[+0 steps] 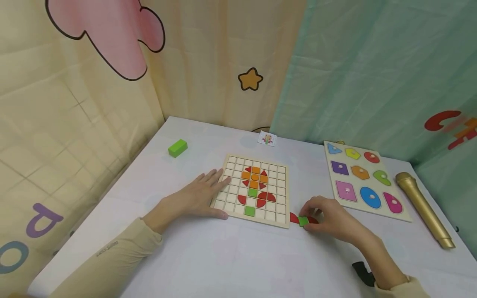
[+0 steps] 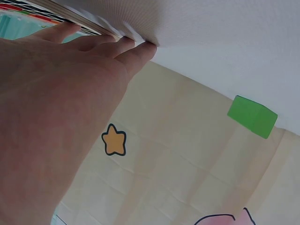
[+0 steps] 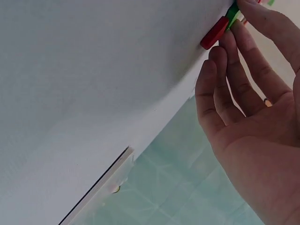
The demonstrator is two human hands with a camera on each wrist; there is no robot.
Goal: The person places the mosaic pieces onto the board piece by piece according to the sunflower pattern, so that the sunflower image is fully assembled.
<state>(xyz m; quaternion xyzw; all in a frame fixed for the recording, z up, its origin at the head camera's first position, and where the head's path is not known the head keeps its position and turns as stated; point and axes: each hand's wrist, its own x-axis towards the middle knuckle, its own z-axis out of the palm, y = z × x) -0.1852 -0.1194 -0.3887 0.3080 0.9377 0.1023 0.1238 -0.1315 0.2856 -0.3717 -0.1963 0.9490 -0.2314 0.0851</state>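
In the head view a wooden grid board (image 1: 273, 217) lies on the table, bearing a pattern of orange, red and green tiles. My left hand (image 1: 199, 194) rests at the board's left edge, fingers spread and touching it; the left wrist view shows these fingers (image 2: 140, 54) fairly straight. Just off the board's right corner, my right hand (image 1: 331, 217) pinches a small green square tile (image 1: 303, 221) between thumb and fingers. One red tile (image 1: 294, 217) lies left of that green tile. Another red tile (image 3: 214, 33) is beside it under the fingers, partly hidden in the head view.
A small picture card (image 1: 267, 138) lies behind the board. A green block (image 1: 177, 148) stands at the back left. To the right are a shape puzzle board (image 1: 391, 211) with knobbed pieces and a gold microphone (image 1: 425, 209). A black curved object (image 1: 363, 274) lies near my right forearm.
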